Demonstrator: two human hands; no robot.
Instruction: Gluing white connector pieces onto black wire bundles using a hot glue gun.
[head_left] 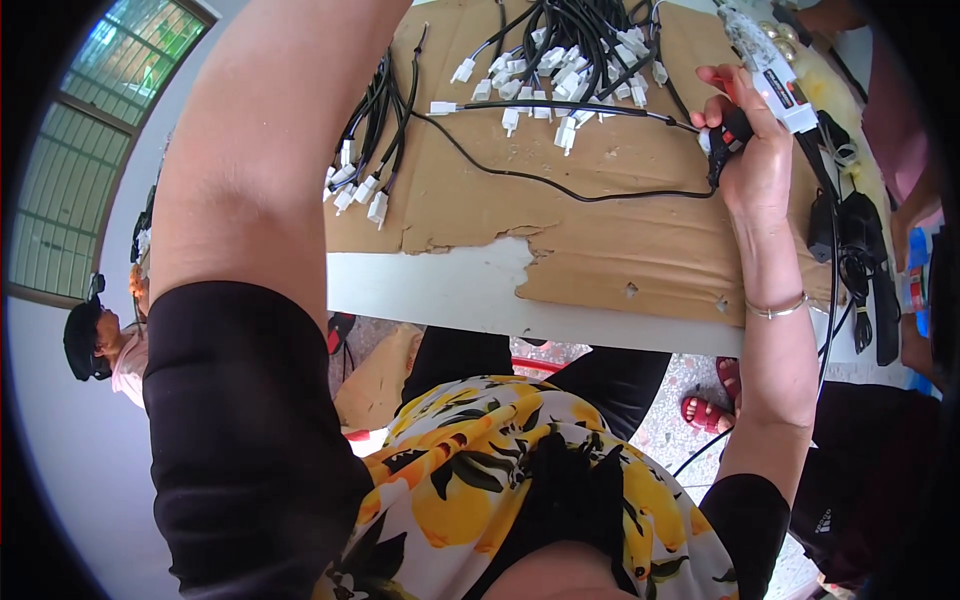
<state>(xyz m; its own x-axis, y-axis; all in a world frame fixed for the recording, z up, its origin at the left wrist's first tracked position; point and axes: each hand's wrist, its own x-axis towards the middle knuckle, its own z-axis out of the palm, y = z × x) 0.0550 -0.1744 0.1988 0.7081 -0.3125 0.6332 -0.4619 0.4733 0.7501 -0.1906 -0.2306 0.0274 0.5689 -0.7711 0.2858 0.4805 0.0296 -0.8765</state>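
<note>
My right hand (pixel 758 155) is closed round a small black part with a red spot (pixel 728 140), at the right of the table. From that part a thin black cable (pixel 580 196) curves away to the left. Another black cable (pixel 570 104), ending in a white connector (pixel 443 108), runs up to the same fingers. My left arm reaches up past the top edge, so the left hand is out of sight. Beyond lies a large bundle of black cables with white connectors (pixel 565 80); a smaller cable bundle (pixel 375 110) is at the left.
Torn cardboard (pixel 630 250) covers much of the white table (pixel 430 290). Beside my right hand is a white device with a dark label (pixel 785 92); black adapters and cords (pixel 850 235) lie at the right edge. Other people (pixel 105 335) are at both sides.
</note>
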